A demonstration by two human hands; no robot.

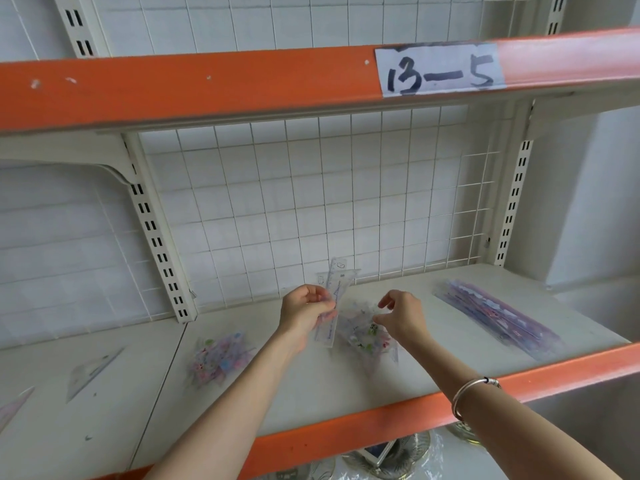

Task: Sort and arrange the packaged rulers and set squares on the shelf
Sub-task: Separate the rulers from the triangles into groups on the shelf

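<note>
My left hand [304, 315] grips a clear packaged ruler set [333, 292], held upright above the cream shelf [311, 379]. My right hand [401, 317] hovers just right of it, fingers loosely curled over a pile of clear packaged set squares with coloured prints [367, 336] lying on the shelf; whether it touches the pile I cannot tell. A second colourful pile of packets [218, 358] lies to the left. A long stack of purple-tinted packaged rulers [498, 317] lies at the right of the shelf.
A clear set square [91, 370] and another packet [14, 407] lie on the neighbouring shelf at left. An orange upper shelf rail with a label "13-5" [440, 69] overhangs. A wire grid [311, 202] backs the shelf. Wrapped items [381, 455] sit below.
</note>
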